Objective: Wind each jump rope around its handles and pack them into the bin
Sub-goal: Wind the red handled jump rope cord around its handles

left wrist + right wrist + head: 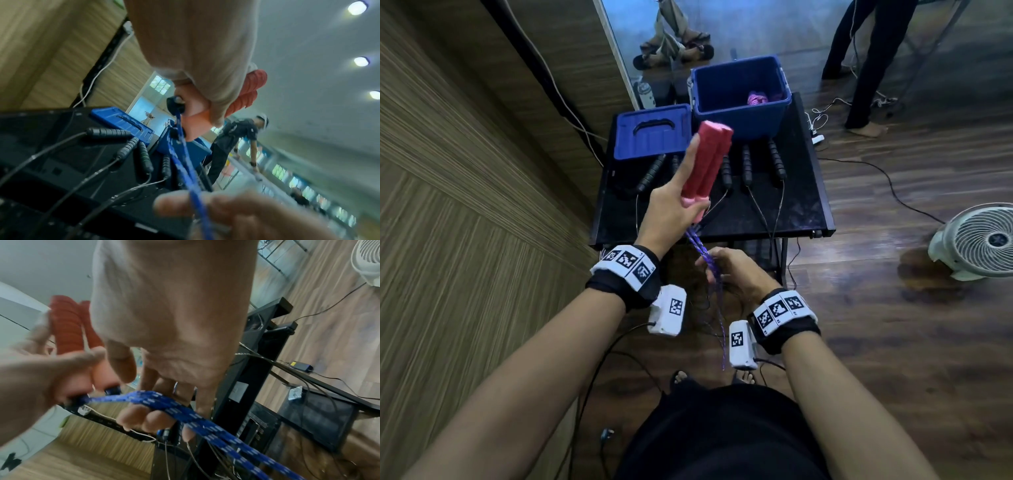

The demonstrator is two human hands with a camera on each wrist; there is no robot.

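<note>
My left hand [671,209] grips two red ribbed jump-rope handles [709,157] held side by side, raised above the black table [804,205], index finger stretched along them. Their blue braided rope [702,250] hangs down from the handle ends into my right hand [732,274], whose fingers curl round both strands [185,412]. The left wrist view shows the rope [180,155] leaving the handle ends [195,116]. The blue bin [739,92] stands open at the table's back with a pink wound rope [758,98] inside.
Several black jump ropes [746,168] lie on the table with thin cords hanging over the front edge. The blue lid [650,133] lies left of the bin. A white fan [983,240] sits on the floor at right. Another person [866,61] stands behind.
</note>
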